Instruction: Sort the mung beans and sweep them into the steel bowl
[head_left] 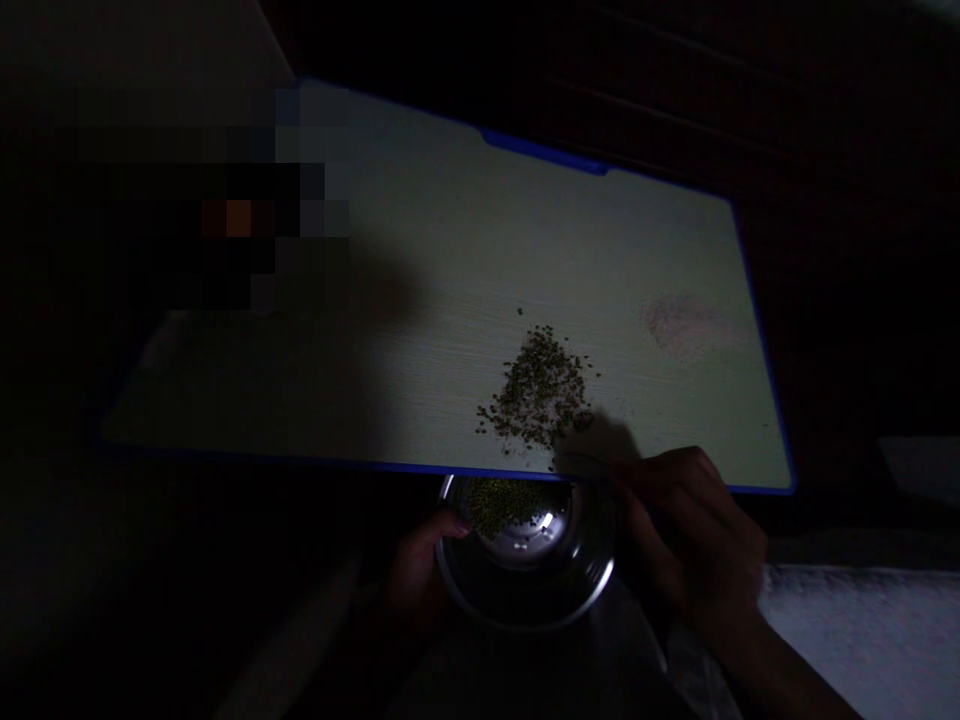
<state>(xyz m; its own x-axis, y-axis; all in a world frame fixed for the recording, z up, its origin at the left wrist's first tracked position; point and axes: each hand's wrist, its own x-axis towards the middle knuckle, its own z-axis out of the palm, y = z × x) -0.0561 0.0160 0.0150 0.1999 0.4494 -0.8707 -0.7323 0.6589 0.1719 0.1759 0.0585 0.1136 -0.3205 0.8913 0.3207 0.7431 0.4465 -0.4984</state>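
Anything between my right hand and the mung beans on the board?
Nothing visible, just shadowed board, between the right hand and those mung beans. The blue rim runs between them and the metal bowl.

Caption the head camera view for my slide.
Left hand holds a metal bowl below a board's edge, near scattered green beans.

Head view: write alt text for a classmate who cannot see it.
A person's left hand holds a metal bowl of small green beans at a blue-edged tabletop's near edge; loose beans lie on it near the right hand.
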